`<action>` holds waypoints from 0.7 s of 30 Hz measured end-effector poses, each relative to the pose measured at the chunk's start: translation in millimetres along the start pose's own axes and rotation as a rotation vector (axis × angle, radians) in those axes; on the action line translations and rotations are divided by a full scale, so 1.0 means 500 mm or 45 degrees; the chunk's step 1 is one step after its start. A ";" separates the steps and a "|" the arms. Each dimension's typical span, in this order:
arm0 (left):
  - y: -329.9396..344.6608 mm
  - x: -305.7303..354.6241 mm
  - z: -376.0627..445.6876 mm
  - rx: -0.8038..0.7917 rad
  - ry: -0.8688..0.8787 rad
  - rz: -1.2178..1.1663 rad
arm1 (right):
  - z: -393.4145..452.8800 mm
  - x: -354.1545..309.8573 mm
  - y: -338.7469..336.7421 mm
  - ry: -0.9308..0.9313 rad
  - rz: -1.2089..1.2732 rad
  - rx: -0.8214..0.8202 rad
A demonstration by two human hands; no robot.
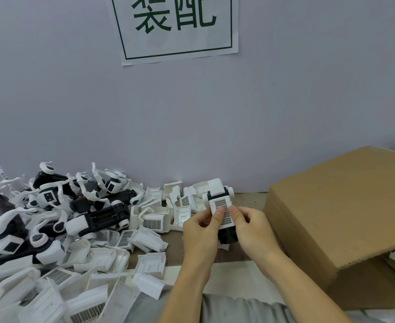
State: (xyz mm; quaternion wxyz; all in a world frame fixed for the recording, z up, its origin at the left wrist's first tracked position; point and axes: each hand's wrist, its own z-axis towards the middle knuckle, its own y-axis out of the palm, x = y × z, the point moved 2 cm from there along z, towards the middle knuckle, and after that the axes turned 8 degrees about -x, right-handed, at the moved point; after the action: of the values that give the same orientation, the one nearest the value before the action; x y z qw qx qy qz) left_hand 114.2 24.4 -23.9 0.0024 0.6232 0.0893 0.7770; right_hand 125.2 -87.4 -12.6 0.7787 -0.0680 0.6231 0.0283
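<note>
**My left hand (200, 231) and right hand (252, 229) pinch the grille cover (221, 204) between them**

Both of my hands grip the same piece, with the fingers curled behind it and one thumb from each side flat on the mesh. The left thumb sits at the cover's 7 o'clock corner and the right thumb at its 4 o'clock edge, the two nearly touching. The cover lies on a black body (228, 237), whose dark end shows below my thumbs, between the palms. Whether the cover is fully seated I cannot tell.

The piece is held above the bench (178, 255), near the middle of my view. Its long axis runs from 6 o'clock, by my wrists, up to 12 o'clock, leaning slightly towards 11. Neither hand is nearer: they flank it evenly at 9 and 3. So I judge the coming press goes through both thumbs, square into the mesh face and across that axis, not along it.

The pile of loose covers (150, 231) lies at 9 o'clock, apart from my left hand. The cardboard box (343, 217) stands at 3 o'clock, near my right wrist
</note>
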 end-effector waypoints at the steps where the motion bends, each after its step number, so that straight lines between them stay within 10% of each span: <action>1: 0.000 -0.001 0.001 -0.017 -0.010 -0.026 | 0.001 0.003 -0.001 0.002 0.034 0.014; 21: -0.002 0.007 -0.002 0.075 -0.070 -0.087 | 0.003 0.005 -0.010 -0.072 0.283 0.083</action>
State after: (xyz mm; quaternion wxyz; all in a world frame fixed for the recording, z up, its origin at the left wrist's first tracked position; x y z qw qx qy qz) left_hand 112.3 25.8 -21.0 0.0131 0.6407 0.1333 0.7560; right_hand 128.1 -92.1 -14.4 0.7898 0.0276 0.6051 0.0961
